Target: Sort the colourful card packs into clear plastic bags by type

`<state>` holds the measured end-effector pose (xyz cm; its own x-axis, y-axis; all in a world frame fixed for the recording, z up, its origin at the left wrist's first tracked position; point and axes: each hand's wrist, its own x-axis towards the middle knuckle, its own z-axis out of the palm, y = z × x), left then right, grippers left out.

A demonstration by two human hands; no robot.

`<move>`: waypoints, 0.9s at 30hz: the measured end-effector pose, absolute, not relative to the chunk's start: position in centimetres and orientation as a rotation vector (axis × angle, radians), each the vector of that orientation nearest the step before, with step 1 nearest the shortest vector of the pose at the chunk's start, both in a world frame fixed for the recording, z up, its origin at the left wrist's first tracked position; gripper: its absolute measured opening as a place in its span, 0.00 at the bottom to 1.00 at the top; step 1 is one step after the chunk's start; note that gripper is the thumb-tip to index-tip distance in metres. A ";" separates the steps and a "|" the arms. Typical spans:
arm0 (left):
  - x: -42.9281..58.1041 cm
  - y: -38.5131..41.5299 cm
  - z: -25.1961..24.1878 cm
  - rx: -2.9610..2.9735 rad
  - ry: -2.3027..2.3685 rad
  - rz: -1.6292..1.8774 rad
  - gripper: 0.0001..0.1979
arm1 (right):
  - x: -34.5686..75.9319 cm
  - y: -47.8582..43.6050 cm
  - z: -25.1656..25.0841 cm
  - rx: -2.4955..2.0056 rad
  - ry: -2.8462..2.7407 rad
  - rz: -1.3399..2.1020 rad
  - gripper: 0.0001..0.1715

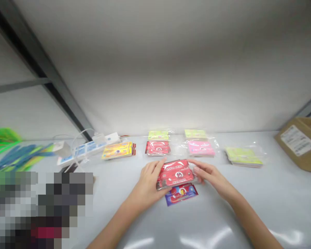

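Near the middle of the table, my left hand (pixel 149 185) is closed around the left side of a red packet in a clear plastic bag (pixel 176 174), thumb below and fingers above. At the packet's right end, my right hand (pixel 214 178) pinches the loose clear plastic. Partly covered by the red packet, a blue and red packet (pixel 181 194) lies on the table. Just behind my hands sits another bagged red packet (pixel 158 148), and to its right a bagged pink packet (pixel 201 148).
Yellow packets (pixel 118 150) lie beside a white power strip (pixel 89 149) with a cable. Bagged yellow-green packets (pixel 243 156) are at right, with a brown cardboard package (pixel 302 145) beyond. Green and blue plastic material (pixel 18 154) is at far left, above a pixelated area. A wall stands behind.
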<state>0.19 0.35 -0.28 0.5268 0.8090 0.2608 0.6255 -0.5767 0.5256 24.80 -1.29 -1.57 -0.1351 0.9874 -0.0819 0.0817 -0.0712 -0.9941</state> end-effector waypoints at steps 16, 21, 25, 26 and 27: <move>0.4 0.1 0.1 2.399 1.176 0.669 0.38 | 24.5 -1.7 -0.6 -1.235 -1.392 1.424 0.27; 0.3 0.2 -0.1 2.420 1.169 0.679 0.38 | 24.5 -1.6 -0.9 -1.239 -1.411 1.416 0.25; 0.2 0.2 -0.2 2.429 1.166 0.686 0.37 | 24.4 -1.6 -0.9 -1.227 -1.432 1.426 0.25; 0.2 0.2 -0.2 2.428 1.168 0.685 0.37 | 24.4 -1.6 -0.9 -1.232 -1.425 1.424 0.25; 0.2 0.2 -0.1 2.426 1.171 0.685 0.37 | 24.4 -1.6 -1.0 -1.243 -1.408 1.414 0.26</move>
<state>0.23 0.18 -0.13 0.5392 0.7986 0.2673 0.6242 -0.5921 0.5097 24.37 -1.56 -0.95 -0.2272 0.9669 -0.1160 0.1115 -0.0925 -0.9894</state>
